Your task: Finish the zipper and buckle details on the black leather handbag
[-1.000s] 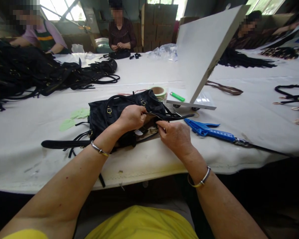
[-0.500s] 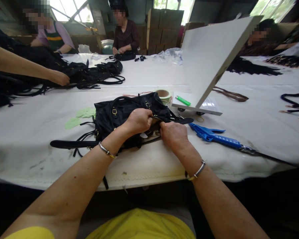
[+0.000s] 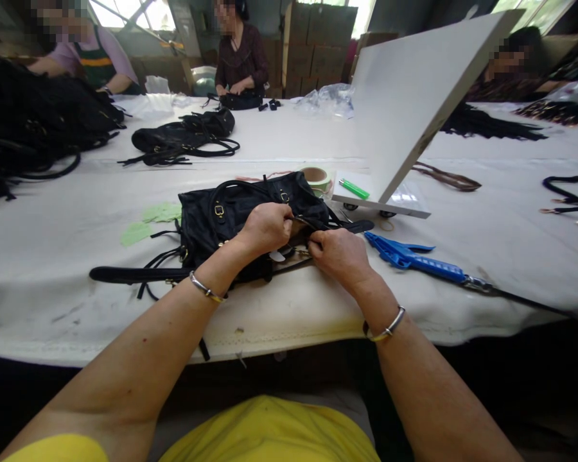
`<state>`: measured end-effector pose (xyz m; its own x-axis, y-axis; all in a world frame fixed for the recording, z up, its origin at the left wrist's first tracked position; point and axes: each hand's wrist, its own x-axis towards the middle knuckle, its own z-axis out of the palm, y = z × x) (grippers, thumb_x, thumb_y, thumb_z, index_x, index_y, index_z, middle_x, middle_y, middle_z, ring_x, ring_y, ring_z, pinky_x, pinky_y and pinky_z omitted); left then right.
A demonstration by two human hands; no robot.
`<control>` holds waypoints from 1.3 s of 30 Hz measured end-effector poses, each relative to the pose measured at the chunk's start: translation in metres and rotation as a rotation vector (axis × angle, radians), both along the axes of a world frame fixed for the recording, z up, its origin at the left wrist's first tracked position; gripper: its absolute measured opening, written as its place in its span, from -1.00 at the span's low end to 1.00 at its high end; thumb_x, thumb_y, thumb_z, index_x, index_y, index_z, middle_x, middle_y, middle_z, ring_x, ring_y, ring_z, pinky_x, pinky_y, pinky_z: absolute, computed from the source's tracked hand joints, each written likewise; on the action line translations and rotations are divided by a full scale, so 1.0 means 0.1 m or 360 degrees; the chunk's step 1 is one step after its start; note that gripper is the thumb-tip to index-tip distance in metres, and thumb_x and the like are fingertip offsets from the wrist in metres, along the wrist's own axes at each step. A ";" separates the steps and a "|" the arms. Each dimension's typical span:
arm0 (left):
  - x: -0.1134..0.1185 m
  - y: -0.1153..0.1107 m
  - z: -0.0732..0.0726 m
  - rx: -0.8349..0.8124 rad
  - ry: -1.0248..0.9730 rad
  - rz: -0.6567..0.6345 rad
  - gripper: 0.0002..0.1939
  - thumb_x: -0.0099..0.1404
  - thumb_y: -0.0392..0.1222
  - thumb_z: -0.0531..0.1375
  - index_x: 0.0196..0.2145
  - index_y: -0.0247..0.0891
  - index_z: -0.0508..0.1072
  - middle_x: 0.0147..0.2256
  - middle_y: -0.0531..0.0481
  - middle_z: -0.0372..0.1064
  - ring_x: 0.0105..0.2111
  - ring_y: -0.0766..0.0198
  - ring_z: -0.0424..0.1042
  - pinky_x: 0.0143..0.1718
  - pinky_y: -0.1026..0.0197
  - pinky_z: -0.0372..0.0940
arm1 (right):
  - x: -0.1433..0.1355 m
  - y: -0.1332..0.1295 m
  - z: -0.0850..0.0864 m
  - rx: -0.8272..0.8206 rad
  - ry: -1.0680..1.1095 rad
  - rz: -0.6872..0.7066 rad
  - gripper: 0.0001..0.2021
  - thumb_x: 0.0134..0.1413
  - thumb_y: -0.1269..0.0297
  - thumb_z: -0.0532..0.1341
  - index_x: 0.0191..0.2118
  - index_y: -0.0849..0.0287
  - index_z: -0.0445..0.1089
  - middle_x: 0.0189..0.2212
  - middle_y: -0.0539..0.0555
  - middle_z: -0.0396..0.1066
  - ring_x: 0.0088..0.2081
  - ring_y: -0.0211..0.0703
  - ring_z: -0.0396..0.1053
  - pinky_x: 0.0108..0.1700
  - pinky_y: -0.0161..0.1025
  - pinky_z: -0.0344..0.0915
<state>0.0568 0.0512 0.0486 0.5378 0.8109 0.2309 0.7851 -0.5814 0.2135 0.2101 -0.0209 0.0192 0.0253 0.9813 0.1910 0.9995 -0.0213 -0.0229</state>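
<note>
Two hands, the left hand [image 3: 266, 230] and right hand [image 3: 341, 255], pinch the opening of a black bag [image 3: 198, 221] near on the table [image 3: 308, 308]; keeping that edge taut probably helps. A blue tool [image 3: 436, 265] lies right, a tape roll [image 3: 324, 185] far.

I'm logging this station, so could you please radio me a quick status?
Left hand and right hand pinching black bag's opening; blue tool lying right of bag; nothing visibly blocking either hand.

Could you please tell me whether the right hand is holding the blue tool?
No, the right hand pinches the black bag; the blue tool lies apart.
</note>
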 end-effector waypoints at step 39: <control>-0.02 -0.01 -0.06 -0.0094 -0.0096 0.0013 -0.80 0.27 -0.28 0.15 -0.21 -0.26 0.55 -0.30 -0.02 0.51 -0.28 0.16 0.46 -0.25 0.22 0.24 | 0.07 -0.03 -0.10 0.0058 0.0060 -0.0064 -0.79 0.17 0.15 0.13 -0.33 0.03 0.50 -0.43 0.05 0.50 -0.34 -0.05 0.45 -0.44 -0.21 -0.05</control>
